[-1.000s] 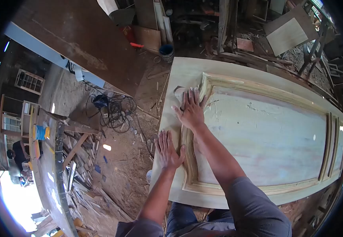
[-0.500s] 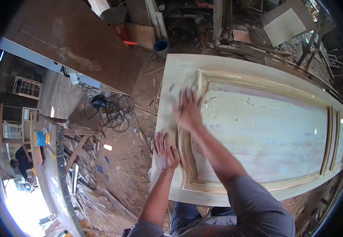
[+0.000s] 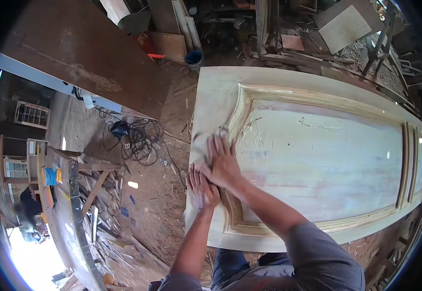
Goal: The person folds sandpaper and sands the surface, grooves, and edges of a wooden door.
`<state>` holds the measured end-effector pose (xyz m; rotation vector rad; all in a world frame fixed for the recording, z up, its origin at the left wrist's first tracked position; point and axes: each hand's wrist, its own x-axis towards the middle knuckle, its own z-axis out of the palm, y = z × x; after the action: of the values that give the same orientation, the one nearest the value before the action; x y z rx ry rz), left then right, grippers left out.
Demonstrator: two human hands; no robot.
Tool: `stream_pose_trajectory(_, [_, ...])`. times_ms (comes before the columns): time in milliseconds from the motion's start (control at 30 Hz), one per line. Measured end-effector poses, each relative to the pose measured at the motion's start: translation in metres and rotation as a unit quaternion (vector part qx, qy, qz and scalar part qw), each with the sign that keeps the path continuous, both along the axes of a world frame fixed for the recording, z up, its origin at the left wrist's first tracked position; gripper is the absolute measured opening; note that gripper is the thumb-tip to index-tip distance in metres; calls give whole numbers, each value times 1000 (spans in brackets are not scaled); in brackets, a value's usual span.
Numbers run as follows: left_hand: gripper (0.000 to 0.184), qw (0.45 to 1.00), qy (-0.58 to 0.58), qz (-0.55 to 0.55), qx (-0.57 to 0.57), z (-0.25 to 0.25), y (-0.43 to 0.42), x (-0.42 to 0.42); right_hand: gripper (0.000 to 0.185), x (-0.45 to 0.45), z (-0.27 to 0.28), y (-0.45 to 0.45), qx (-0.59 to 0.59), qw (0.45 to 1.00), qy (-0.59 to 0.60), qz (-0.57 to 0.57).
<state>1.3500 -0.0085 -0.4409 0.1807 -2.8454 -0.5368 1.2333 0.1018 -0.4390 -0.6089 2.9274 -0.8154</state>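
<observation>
A pale wooden door panel [image 3: 317, 160] with raised moulding [image 3: 240, 109] lies flat in front of me. My left hand [image 3: 202, 190] rests flat on its left border, fingers spread. Beside it, my right hand [image 3: 224, 164] presses down on the border next to the moulding, its thumb side close against my left fingers. Under the right fingertips a greyish sheet, which looks like sandpaper [image 3: 200, 139], shows in part, blurred by motion. Cracks and rough filler marks run across the panel's middle.
A large brown board [image 3: 84, 63] stands at upper left. Tangled black cable [image 3: 140, 140] and wood scraps [image 3: 109, 233] litter the floor. Behind the door is a blue bucket [image 3: 193, 58]. A person [image 3: 30, 201] is beside a workbench [image 3: 65, 194] at far left.
My right hand has slid down the door's left border toward me, with the sheet under its fingers, and is now against my left hand. The left hand has stayed in place.
</observation>
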Motion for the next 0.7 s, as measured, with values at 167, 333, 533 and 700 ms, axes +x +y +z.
stream_pose_trajectory(167, [64, 999, -48, 6, -17, 7, 2, 3, 102, -110, -9, 14, -22, 997, 3, -76])
stream_pose_trajectory(333, [63, 1000, -20, -1, -15, 0, 3, 2, 104, -23, -13, 2, -64, 996, 16, -54])
stream_pose_trajectory(533, [65, 999, -30, -4, -19, -4, -1, 5, 105, -53, 2, 10, -62, 998, -10, -16])
stream_pose_trajectory(700, [66, 999, -5, -5, -41, -26, -8, 9, 107, -31, -12, -16, -14, 999, -9, -51])
